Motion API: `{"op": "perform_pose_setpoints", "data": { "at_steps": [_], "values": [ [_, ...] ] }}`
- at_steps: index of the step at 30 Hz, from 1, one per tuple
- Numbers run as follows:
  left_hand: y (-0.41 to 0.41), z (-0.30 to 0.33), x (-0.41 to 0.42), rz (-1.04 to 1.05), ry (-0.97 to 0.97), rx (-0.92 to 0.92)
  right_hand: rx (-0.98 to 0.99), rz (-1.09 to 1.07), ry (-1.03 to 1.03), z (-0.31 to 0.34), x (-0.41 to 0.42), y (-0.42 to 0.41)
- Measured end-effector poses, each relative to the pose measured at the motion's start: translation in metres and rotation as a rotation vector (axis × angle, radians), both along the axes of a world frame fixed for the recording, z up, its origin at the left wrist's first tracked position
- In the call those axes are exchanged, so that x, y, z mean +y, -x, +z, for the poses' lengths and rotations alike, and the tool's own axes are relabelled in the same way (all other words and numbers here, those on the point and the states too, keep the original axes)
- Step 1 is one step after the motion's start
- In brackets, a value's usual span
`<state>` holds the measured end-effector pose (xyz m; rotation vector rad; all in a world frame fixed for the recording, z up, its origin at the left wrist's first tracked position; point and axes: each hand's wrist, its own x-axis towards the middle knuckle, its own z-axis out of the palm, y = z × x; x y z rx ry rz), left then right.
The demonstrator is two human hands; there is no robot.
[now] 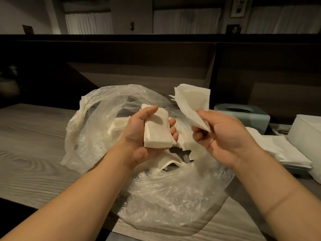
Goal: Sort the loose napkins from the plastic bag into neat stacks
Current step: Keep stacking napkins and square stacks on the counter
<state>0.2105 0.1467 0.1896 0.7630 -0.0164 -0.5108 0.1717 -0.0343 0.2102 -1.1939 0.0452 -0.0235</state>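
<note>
Above the plastic bag [107,119], the left grip [147,134] cradles a napkin stack [156,129] while the right grip [218,134] pinches one napkin [191,101].

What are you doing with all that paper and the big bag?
A person is sorting napkins out of a clear plastic bag lying open on a wooden table. The left hand holds a small neat stack of napkins in its palm. The right hand pinches a single loose napkin above the bag. More loose napkins are still inside the bag. To the right sit a pile of napkins and a pale green tissue box.
</note>
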Motion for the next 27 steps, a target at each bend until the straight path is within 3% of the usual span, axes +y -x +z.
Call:
{"op": "perform_pose_setpoints", "data": {
  "at_steps": [3, 9, 16, 21, 27],
  "values": [
    [-0.001, -0.003, -0.002, -0.043, -0.08, -0.065, 0.05, 0.106, 0.05, -0.007, 0.01, 0.003],
    [-0.003, -0.007, -0.006, -0.059, -0.182, -0.162, 0.003, -0.04, 0.308, -0.019, 0.018, 0.001],
    [0.002, -0.011, -0.004, -0.054, -0.204, -0.274, 0.025, -0.104, 0.296, -0.02, 0.021, 0.003],
    [0.006, -0.009, -0.004, -0.066, -0.228, -0.197, 0.006, -0.026, 0.438, -0.015, 0.025, 0.011],
    [0.006, -0.002, -0.004, -0.092, -0.162, -0.03, -0.117, -0.266, 0.776, -0.019, 0.021, 0.006]
  ]
}}
